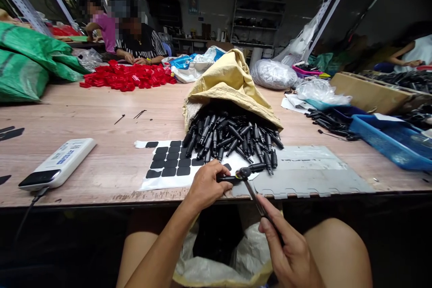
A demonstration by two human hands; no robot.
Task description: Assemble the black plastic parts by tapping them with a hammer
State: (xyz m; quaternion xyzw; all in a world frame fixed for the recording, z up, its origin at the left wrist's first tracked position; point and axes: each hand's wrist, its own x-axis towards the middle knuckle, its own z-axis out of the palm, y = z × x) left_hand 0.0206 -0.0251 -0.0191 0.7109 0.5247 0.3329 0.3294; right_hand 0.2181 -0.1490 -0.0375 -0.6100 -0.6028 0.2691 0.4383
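Observation:
My left hand (207, 185) is closed around a small black plastic part (232, 177) at the near table edge. My right hand (286, 247) grips a thin dark tool (257, 200) whose tip meets the part's round end. Just beyond lies a heap of black plastic parts (232, 140) spilling from a yellow woven sack (229, 83). To the left of the heap is a white sheet with black rounded pads (170, 162). A grey metal plate (303, 172) lies under and to the right of the hands.
A white power bank (57, 163) with a cable lies at the left. A blue tray (391, 137) and a cardboard box (367, 92) stand at the right, green bags (30, 60) at the far left. Two people sit behind red parts (126, 76). A white bag (219, 263) hangs between my knees.

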